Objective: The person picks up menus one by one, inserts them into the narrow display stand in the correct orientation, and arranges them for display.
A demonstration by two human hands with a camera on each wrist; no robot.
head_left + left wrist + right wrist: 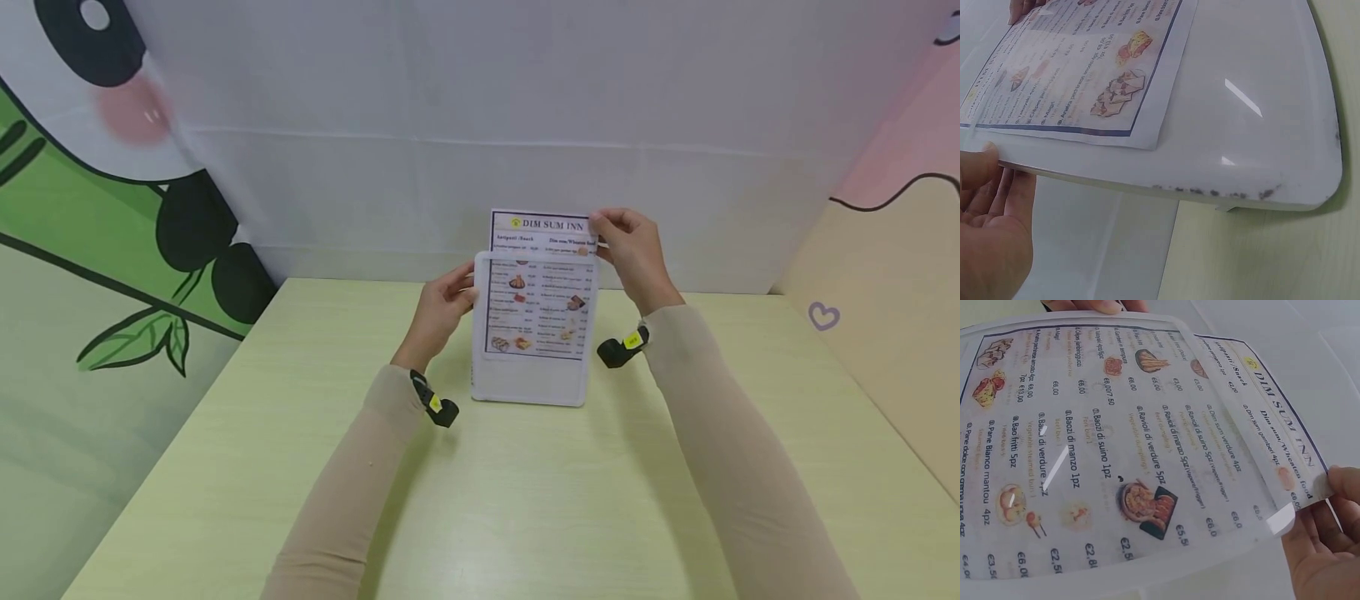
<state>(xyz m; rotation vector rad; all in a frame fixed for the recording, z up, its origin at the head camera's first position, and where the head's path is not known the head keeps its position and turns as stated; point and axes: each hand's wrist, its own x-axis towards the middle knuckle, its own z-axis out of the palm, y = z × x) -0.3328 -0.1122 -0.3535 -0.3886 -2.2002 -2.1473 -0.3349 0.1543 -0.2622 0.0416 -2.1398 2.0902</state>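
A printed menu sheet (542,227) headed "DIM SUM INN" is partly inside a clear, white-edged sign holder (528,385). Its top strip sticks out above the holder, and the lower part shows through the front. My left hand (442,315) grips the holder's left edge, thumb in front and fingers behind, as the left wrist view shows. With thumb and fingers, my right hand (632,254) pinches the sheet's upper right corner. Dark scuffs run along the holder's edge near its bottom corner in the left wrist view. The holder stands nearly upright at the table.
A pale wood-grain table (495,500) lies beneath, with a white cloth backdrop (480,142) behind its far edge. Cartoon-printed panels flank it: a green one (90,250) on the left and a pink and cream one (885,250) on the right.
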